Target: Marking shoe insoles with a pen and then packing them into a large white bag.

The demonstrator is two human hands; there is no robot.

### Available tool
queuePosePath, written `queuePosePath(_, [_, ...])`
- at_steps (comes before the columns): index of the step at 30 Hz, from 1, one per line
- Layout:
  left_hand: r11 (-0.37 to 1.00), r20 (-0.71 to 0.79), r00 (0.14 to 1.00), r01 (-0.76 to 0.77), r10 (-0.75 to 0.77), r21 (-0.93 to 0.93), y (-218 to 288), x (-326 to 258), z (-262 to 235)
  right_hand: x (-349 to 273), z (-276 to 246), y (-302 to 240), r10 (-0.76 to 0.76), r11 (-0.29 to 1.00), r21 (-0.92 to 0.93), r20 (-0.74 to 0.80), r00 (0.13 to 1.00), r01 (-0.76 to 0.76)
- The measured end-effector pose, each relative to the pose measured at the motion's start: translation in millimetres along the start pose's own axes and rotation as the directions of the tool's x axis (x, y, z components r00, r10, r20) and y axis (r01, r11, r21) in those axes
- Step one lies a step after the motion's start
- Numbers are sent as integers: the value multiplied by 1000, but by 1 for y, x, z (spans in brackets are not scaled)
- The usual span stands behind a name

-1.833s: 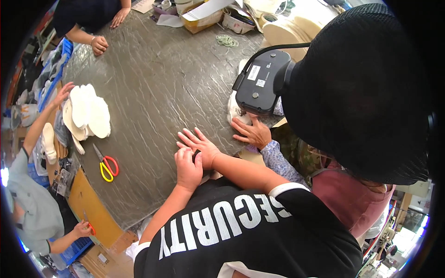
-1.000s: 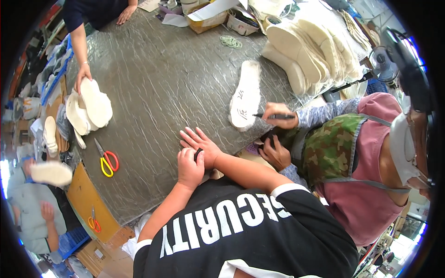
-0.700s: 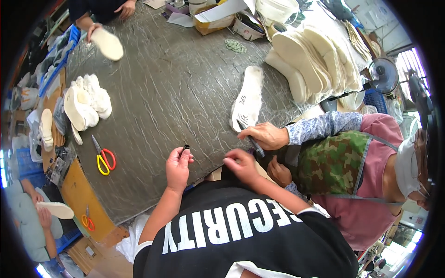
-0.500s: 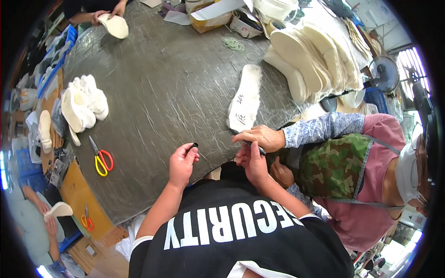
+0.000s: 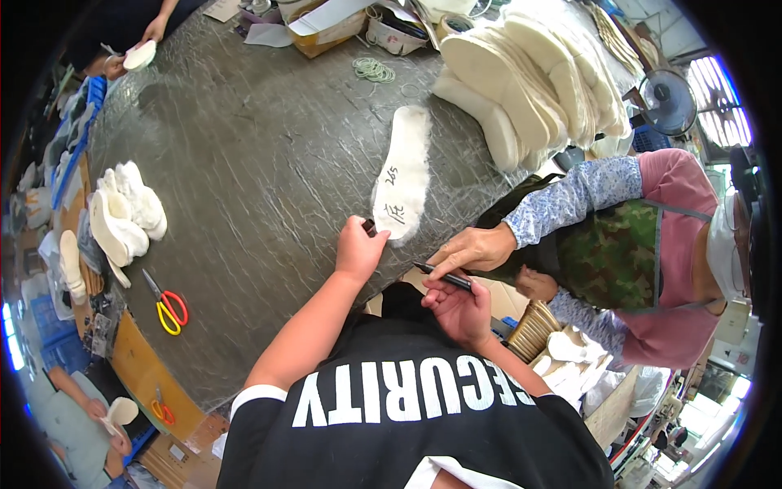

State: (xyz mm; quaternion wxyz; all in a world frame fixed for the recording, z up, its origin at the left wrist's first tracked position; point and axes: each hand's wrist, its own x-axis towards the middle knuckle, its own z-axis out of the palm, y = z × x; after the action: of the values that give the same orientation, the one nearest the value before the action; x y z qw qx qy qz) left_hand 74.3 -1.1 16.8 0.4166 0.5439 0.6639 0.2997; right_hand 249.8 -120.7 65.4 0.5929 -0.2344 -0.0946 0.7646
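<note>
A white fleecy insole [image 5: 407,159] with handwritten black marks lies on the table in front of me. My left hand [image 5: 359,251] is at its near left edge, fingers pinched on a small black marker cap [image 5: 369,226]. My right hand [image 5: 461,311] is closed around the uncapped black marker [image 5: 450,278], its tip pointing up and left. A co-worker's hand [image 5: 479,248] reaches in from the right, and its fingers are at the marker just above mine.
Stacked cream insoles [image 5: 521,85] stand at the far right. Scissors [image 5: 167,303] and a fleecy pile [image 5: 126,213] lie on the left. A box [image 5: 326,28] and green rubber bands [image 5: 374,70] are at the back. Other people handle insoles at the left. The co-worker stands close on my right.
My left hand has moved right and forward with the cap to the insole's edge. The view has shifted. The co-worker's hand has come lower, staying by the marker in my right hand.
</note>
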Motion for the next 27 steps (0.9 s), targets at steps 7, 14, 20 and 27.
queuePosePath(7, [999, 28, 999, 35, -34, -23, -22, 21, -17, 7, -20, -16, -8, 993, -120, -82, 997, -2])
queuePosePath(14, [996, -267, 961, -47, 67, 82, -49, -4, -89, 91, -7, -24, 14, 880, -474, 17, 1000, -4])
queuePosePath(20, [745, 66, 845, -502, 531, 438, -8, -48, -43, 158, 10, -11, -29, 660, -744, 111, 993, 102])
queuePosePath(27, [738, 66, 864, -463, 498, 491, -22, -39, -9, 191, 0, -7, -45, 456, -884, 88, 995, 99])
